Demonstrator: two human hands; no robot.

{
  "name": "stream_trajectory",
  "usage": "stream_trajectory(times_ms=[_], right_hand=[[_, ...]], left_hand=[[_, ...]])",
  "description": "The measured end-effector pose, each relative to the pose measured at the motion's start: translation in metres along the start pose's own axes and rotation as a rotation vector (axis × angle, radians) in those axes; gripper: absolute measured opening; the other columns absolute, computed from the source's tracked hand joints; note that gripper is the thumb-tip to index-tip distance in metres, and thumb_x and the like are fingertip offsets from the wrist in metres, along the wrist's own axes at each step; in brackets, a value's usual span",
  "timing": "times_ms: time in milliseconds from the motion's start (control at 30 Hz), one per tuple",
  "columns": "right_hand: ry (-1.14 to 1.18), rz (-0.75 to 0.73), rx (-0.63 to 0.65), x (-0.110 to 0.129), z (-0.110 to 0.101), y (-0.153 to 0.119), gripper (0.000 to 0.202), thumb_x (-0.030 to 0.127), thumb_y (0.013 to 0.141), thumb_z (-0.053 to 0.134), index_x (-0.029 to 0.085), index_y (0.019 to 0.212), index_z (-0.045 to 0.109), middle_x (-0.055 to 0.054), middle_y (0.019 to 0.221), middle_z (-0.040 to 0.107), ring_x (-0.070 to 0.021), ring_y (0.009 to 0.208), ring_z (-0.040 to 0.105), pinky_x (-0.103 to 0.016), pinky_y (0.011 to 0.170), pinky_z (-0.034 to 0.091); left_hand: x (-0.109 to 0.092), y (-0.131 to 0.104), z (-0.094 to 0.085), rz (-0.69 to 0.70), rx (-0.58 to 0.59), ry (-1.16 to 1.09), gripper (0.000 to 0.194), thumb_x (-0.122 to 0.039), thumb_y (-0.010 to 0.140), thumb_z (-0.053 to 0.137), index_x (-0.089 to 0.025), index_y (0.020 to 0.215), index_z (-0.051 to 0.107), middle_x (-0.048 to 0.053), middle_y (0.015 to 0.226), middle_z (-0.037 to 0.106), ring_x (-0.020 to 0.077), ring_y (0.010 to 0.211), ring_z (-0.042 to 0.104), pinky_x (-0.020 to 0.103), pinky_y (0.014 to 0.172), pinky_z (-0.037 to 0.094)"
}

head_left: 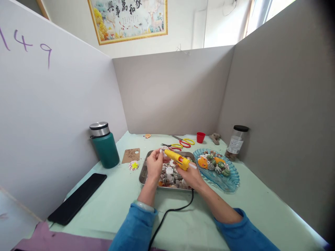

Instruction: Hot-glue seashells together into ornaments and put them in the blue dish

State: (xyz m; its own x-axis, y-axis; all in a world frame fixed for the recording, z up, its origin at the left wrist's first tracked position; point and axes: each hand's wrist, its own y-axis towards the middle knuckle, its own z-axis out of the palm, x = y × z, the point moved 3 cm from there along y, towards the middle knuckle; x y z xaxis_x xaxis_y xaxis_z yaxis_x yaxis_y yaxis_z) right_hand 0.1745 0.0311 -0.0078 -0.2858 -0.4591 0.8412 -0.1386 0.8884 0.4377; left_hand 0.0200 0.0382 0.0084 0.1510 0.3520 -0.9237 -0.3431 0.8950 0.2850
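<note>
A yellow glue gun (176,157) is gripped in my right hand (190,174), its nozzle pointing up and left. My left hand (155,164) pinches a small whitish piece (161,151) right at the nozzle tip. Beneath both hands is a metal tray (143,173) filled with shells (170,171) and small stones; the hands cover part of it. From the glue gun's handle a black cord (172,210) runs down toward the front edge of the table.
Left are a green bottle (105,148), a black flat object (78,198), a brown card (131,155) and a flower-like piece (134,165). Behind lie scissors (185,143) and a red cup (200,137). Right stand a blue plate (230,183) with stones and a jar (236,142).
</note>
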Motion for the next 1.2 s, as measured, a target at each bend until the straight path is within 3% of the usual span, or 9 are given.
stream_trajectory(times_ms=[333, 600, 1200], right_hand=[[0.003, 0.015, -0.033, -0.0002, 0.0002, 0.0010, 0.023, 0.028, 0.073, 0.052, 0.014, 0.085, 0.066, -0.002, 0.070, 0.065, -0.0160, 0.062, 0.058, -0.025, 0.057, 0.045], [0.061, 0.009, -0.048, -0.0055, 0.0017, 0.0031, 0.025, 0.028, 0.073, 0.054, 0.014, 0.089, 0.065, -0.005, 0.080, 0.069, -0.0188, 0.072, 0.062, -0.027, 0.063, 0.049], [0.013, -0.030, -0.087, -0.0030, -0.0021, 0.0021, 0.021, 0.026, 0.074, 0.053, 0.014, 0.084, 0.067, -0.003, 0.071, 0.066, -0.0173, 0.065, 0.060, -0.025, 0.059, 0.047]], left_hand=[[0.0012, -0.0009, 0.0000, -0.017, 0.013, 0.026, 0.034, -0.039, 0.075, 0.065, -0.013, 0.096, 0.061, 0.003, 0.060, 0.068, 0.0193, 0.056, 0.068, 0.029, 0.058, 0.055], [0.0042, -0.0005, 0.0006, -0.035, 0.043, 0.024, 0.033, -0.036, 0.075, 0.064, -0.013, 0.098, 0.060, 0.003, 0.062, 0.069, 0.0185, 0.055, 0.068, 0.027, 0.056, 0.054], [-0.0048, -0.0016, -0.0014, -0.049, -0.040, -0.015, 0.038, -0.035, 0.074, 0.063, -0.010, 0.101, 0.058, 0.003, 0.057, 0.067, 0.0159, 0.053, 0.065, 0.024, 0.056, 0.052]])
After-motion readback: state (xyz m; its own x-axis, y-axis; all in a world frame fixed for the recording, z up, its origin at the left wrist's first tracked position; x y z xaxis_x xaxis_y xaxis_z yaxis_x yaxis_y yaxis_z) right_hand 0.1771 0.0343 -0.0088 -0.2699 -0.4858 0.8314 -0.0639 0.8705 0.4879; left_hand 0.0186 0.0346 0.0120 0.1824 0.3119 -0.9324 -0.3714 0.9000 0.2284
